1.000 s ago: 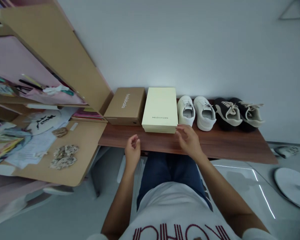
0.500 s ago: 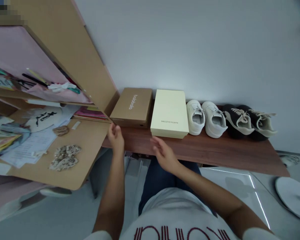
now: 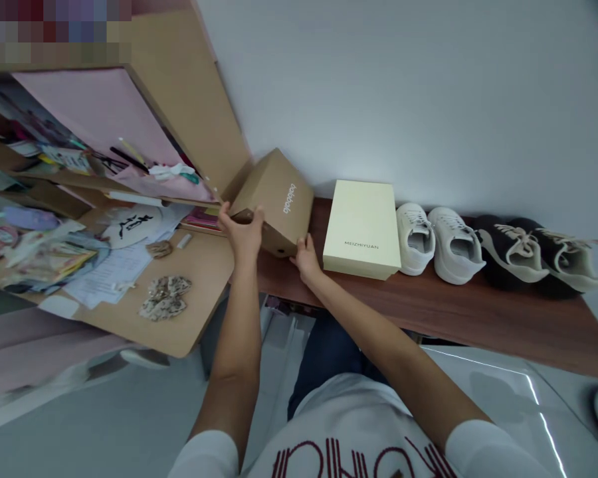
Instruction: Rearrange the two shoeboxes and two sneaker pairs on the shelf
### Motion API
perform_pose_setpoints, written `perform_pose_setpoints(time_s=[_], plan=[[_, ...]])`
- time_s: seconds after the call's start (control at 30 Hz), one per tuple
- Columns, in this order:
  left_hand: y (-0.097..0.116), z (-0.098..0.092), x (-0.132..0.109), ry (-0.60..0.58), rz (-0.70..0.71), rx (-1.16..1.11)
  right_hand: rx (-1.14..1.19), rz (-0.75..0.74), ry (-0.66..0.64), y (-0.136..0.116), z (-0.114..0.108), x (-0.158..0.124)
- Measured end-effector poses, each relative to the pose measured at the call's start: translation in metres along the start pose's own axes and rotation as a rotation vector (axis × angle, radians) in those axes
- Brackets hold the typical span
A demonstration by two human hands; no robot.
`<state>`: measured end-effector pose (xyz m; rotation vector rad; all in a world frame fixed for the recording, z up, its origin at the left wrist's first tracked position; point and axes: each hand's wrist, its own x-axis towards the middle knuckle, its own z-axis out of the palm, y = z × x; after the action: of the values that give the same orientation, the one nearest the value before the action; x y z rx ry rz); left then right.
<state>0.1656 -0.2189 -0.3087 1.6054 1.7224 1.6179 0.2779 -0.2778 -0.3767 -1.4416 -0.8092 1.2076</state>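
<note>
A brown cardboard shoebox (image 3: 274,192) with white lettering is tilted up at the left end of the dark wooden bench (image 3: 299,279). My left hand (image 3: 243,229) grips its near left edge, thumb and fingers spread around the corner. At the box's lower right corner my right hand (image 3: 306,259) holds on, its fingers partly hidden. Just right of it lies a cream shoebox (image 3: 363,222) with dark lettering, apart from my right hand.
White sneakers (image 3: 456,245) and black shoes with pale soles (image 3: 515,252) stand along the bench to the right. On the left, a desk (image 3: 199,292) holds papers, a white cap (image 3: 132,224) and a patterned bow (image 3: 165,297). A wall rises behind.
The brown shoebox has gone from lying flat to tilted. My right hand has moved from below the cream box to the brown box's right corner. The view has shifted left.
</note>
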Motion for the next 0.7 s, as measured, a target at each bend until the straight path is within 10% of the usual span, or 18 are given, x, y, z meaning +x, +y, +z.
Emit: perform_pose_setpoints(time_s=[0.17,0.43,0.6,0.7], plan=[[0.045,-0.001,-0.037,-0.045,0.324,0.313,0.116,0.106,-0.15,-0.002,0.001,-0.016],[-0.009,0.007,-0.068,-0.672,0.748,0.5,-0.121,-0.07,-0.269,0.017,-0.113,-0.109],[-0.014,0.004,-0.11,-0.703,0.726,0.355,-0.194,-0.373,0.289,0.015,-0.186,-0.146],[-0.008,0.021,-0.152,-0.567,0.422,0.069,-0.215,-0.345,0.569,0.009,-0.21,-0.129]])
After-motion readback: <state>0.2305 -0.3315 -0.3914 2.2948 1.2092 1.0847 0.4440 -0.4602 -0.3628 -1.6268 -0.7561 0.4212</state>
